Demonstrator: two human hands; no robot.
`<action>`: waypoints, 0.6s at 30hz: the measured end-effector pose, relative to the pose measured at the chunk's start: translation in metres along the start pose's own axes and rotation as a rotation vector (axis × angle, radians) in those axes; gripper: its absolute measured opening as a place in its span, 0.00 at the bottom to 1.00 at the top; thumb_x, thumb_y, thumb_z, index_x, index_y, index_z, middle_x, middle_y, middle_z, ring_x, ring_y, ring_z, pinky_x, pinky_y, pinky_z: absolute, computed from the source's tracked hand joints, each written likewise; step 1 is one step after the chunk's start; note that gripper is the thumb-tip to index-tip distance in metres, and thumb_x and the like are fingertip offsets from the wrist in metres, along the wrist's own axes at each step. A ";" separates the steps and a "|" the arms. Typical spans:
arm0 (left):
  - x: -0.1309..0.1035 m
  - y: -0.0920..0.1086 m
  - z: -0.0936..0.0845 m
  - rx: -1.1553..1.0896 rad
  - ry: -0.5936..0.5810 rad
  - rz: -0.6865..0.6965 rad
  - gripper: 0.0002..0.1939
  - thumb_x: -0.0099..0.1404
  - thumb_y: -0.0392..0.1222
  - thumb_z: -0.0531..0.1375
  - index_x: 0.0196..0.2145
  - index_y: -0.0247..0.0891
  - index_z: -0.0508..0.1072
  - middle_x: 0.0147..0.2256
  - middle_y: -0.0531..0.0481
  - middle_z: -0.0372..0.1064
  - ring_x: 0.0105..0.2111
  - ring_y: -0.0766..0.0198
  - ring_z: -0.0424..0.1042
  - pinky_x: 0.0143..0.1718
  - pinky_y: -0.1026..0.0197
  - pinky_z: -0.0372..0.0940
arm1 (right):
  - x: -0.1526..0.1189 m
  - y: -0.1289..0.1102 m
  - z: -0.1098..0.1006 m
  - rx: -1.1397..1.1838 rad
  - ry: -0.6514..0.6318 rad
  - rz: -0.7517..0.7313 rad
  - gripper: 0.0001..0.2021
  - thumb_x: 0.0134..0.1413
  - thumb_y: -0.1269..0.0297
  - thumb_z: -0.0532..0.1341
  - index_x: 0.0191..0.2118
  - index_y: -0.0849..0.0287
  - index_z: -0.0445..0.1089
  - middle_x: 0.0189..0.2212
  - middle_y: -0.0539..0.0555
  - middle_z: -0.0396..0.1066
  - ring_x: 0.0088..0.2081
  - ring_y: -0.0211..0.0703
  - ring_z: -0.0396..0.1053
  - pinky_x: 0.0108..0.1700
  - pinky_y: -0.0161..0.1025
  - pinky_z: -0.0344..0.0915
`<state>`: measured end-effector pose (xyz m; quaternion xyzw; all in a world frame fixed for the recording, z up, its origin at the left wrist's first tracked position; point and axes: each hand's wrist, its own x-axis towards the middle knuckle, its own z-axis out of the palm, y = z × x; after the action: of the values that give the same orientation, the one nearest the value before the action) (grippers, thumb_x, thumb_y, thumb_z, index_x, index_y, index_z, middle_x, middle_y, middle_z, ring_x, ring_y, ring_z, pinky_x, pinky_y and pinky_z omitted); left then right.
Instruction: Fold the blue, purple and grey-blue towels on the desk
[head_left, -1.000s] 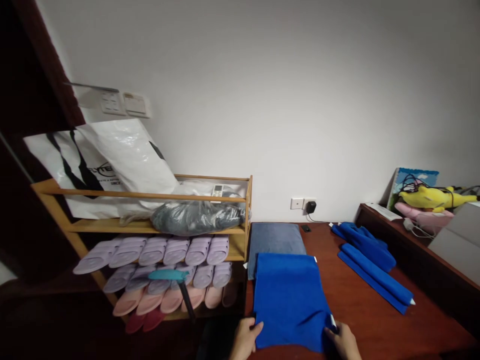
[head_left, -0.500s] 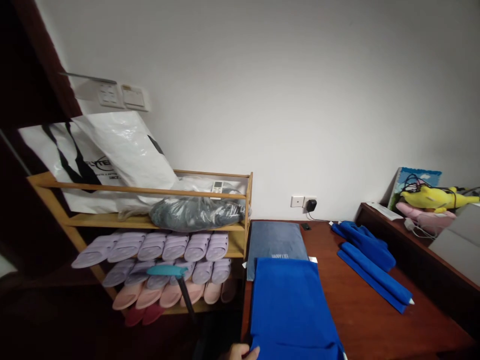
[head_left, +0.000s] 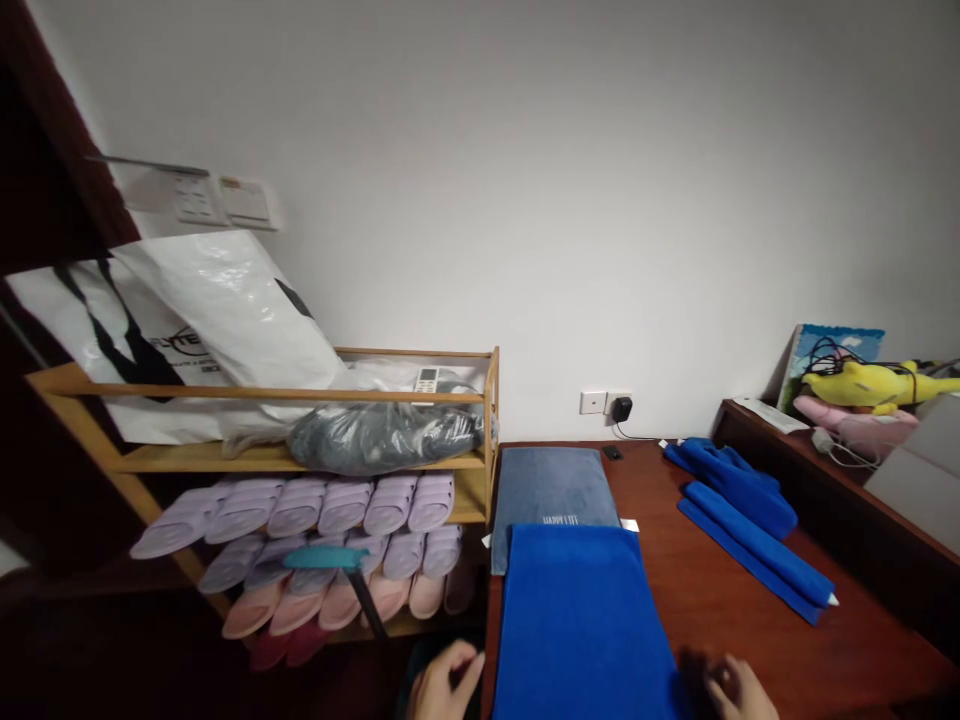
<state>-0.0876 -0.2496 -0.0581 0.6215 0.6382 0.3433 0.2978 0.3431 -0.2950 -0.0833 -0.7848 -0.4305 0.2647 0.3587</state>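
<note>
A bright blue towel (head_left: 581, 620) lies flat on the reddish-brown desk, its far end overlapping a grey-blue folded cloth (head_left: 555, 485) with white lettering. At the bottom edge, my left hand (head_left: 444, 685) hovers left of the towel by the desk's edge, thumb and forefinger apart, holding nothing. My right hand (head_left: 741, 690) is just off the towel's right side, fingers bent and slightly apart, with nothing visible in them; it is partly cut off by the frame. Farther right lie a folded blue towel (head_left: 757, 555) and a crumpled blue cloth (head_left: 731, 485).
A wooden rack (head_left: 300, 392) on the left holds a white bag (head_left: 232, 320), a plastic-wrapped grey bundle (head_left: 390, 435), a remote (head_left: 427, 382) and rows of slippers (head_left: 296, 507). A black charger (head_left: 621, 408) is plugged into the wall. A yellow plush toy (head_left: 862, 385) rests on the raised ledge.
My left hand has let go of the near left part of the towel and moved slightly left. My right hand has come into view. The towel's near fold now looks smoothed out.
</note>
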 end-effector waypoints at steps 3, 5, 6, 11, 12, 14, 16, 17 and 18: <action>0.065 0.030 0.010 -0.037 0.015 0.111 0.19 0.58 0.58 0.53 0.30 0.41 0.74 0.31 0.49 0.74 0.36 0.58 0.72 0.39 0.61 0.65 | 0.050 -0.039 0.018 0.177 -0.051 -0.109 0.21 0.37 0.43 0.55 0.27 0.57 0.70 0.32 0.57 0.76 0.37 0.51 0.72 0.41 0.39 0.67; 0.104 0.042 0.025 -0.008 0.056 0.109 0.17 0.57 0.55 0.55 0.32 0.40 0.74 0.33 0.47 0.73 0.37 0.56 0.72 0.41 0.59 0.65 | 0.080 -0.063 0.036 0.214 -0.047 -0.118 0.24 0.37 0.43 0.55 0.31 0.59 0.71 0.34 0.57 0.76 0.38 0.50 0.72 0.41 0.39 0.67; 0.120 0.046 0.032 0.013 0.077 0.100 0.15 0.57 0.53 0.56 0.32 0.40 0.74 0.33 0.47 0.73 0.37 0.56 0.72 0.41 0.58 0.65 | 0.093 -0.072 0.046 0.209 -0.029 -0.107 0.24 0.36 0.43 0.55 0.31 0.59 0.71 0.33 0.57 0.76 0.38 0.50 0.72 0.41 0.40 0.67; 0.158 0.039 0.058 0.107 0.105 0.054 0.08 0.53 0.44 0.59 0.21 0.39 0.69 0.25 0.52 0.68 0.32 0.60 0.71 0.36 0.62 0.62 | 0.125 -0.089 0.073 0.149 0.030 -0.032 0.20 0.35 0.43 0.56 0.23 0.57 0.71 0.25 0.56 0.75 0.32 0.50 0.73 0.34 0.39 0.66; 0.161 0.035 0.060 0.117 0.098 0.052 0.09 0.53 0.43 0.59 0.20 0.39 0.68 0.24 0.53 0.67 0.31 0.61 0.70 0.35 0.63 0.61 | 0.127 -0.089 0.075 0.145 0.026 -0.028 0.20 0.35 0.43 0.56 0.22 0.57 0.70 0.23 0.54 0.74 0.30 0.49 0.72 0.32 0.38 0.65; 0.165 0.029 0.062 0.127 0.084 0.058 0.08 0.54 0.42 0.59 0.19 0.39 0.67 0.24 0.54 0.67 0.31 0.62 0.69 0.34 0.64 0.60 | 0.133 -0.088 0.077 0.145 0.013 -0.024 0.21 0.35 0.42 0.57 0.20 0.57 0.70 0.20 0.52 0.72 0.27 0.46 0.71 0.29 0.36 0.64; 0.171 0.026 0.062 0.127 0.069 0.073 0.08 0.54 0.41 0.58 0.20 0.39 0.68 0.26 0.54 0.67 0.32 0.62 0.69 0.35 0.64 0.60 | 0.138 -0.086 0.076 0.152 0.009 -0.020 0.22 0.35 0.41 0.57 0.21 0.58 0.70 0.18 0.51 0.71 0.26 0.45 0.69 0.28 0.36 0.63; 0.174 0.025 0.061 0.125 0.059 0.078 0.09 0.55 0.42 0.58 0.20 0.39 0.68 0.26 0.54 0.67 0.32 0.62 0.69 0.36 0.64 0.60 | 0.141 -0.086 0.076 0.154 0.008 -0.016 0.22 0.36 0.41 0.56 0.21 0.59 0.70 0.18 0.51 0.70 0.26 0.45 0.69 0.27 0.36 0.63; 0.178 0.024 0.061 0.120 0.048 0.084 0.09 0.56 0.43 0.57 0.20 0.39 0.68 0.26 0.53 0.67 0.31 0.62 0.69 0.36 0.64 0.60 | 0.144 -0.085 0.076 0.156 0.009 -0.013 0.23 0.36 0.41 0.56 0.22 0.59 0.70 0.18 0.51 0.70 0.26 0.44 0.69 0.28 0.36 0.63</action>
<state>-0.0337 -0.0681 -0.0661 0.6560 0.6380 0.3312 0.2298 0.3176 -0.1131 -0.0772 -0.7528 -0.4120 0.2914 0.4226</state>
